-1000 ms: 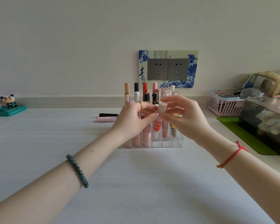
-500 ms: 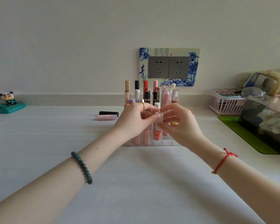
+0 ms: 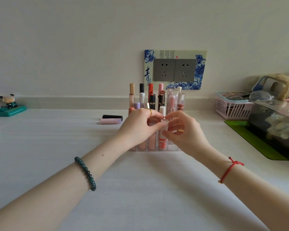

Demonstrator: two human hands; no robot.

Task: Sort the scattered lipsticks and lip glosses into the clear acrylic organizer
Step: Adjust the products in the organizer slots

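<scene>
The clear acrylic organizer (image 3: 172,148) stands at the middle of the white table, filled with several upright lipsticks and glosses. An orange-and-white striped lip gloss (image 3: 162,140) stands in a front-row slot. My left hand (image 3: 138,129) and my right hand (image 3: 185,132) meet over its cap, and fingertips of both pinch the cap. Both hands hide much of the front row. A black lipstick (image 3: 112,117) and a pink lipstick (image 3: 110,121) lie loose on the table, left of the organizer.
A pink slatted basket (image 3: 230,109) and a clear lidded box (image 3: 277,127) on a green mat (image 3: 250,140) crowd the right side. A panda figurine (image 3: 7,102) on a teal base sits far left. A wall socket panel (image 3: 174,70) is behind the organizer.
The striped gloss was held tilted above the organizer one second ago. It has gone down into a front slot and stands upright, with both hands lowered with it.
</scene>
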